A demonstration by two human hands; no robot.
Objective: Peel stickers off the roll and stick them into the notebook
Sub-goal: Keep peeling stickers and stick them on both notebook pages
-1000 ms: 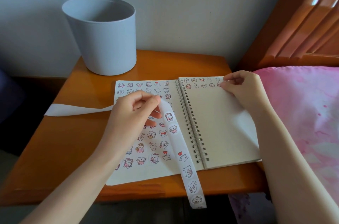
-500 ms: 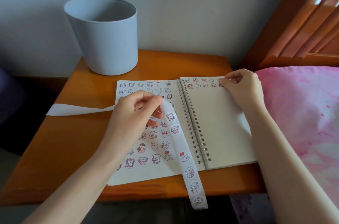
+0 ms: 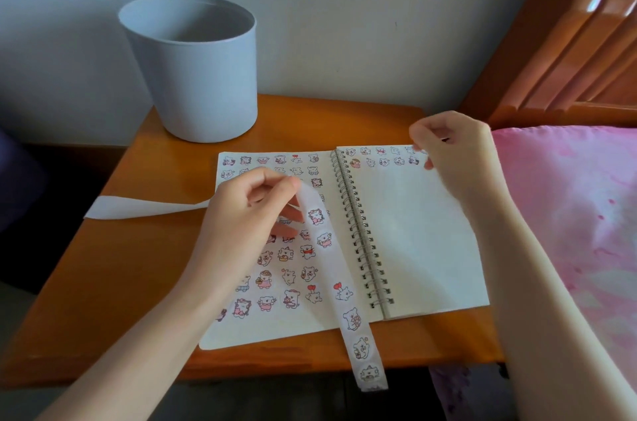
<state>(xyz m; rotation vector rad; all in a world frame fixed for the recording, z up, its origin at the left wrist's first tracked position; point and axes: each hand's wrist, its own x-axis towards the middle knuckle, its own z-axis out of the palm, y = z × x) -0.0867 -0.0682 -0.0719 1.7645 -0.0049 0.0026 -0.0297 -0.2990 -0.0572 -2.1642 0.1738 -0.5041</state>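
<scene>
Left hand (image 3: 248, 213): pinching sticker strip (image 3: 344, 296) (overhanging tabletop (image 3: 138, 282) front edge) | right hand (image 3: 451, 151): fingers closed at notebook (image 3: 413, 241) top-right corner

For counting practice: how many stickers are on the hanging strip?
6 stickers: two below the left hand, two over the lower left page, two at the strip's dangling end. Others may be hidden.

A spiral notebook (image 3: 413, 241) lies open flat at the worktop's front right, its left page full of stickers. A white sticker strip (image 3: 348, 310) crosses that page, overhanging the front edge.
</scene>
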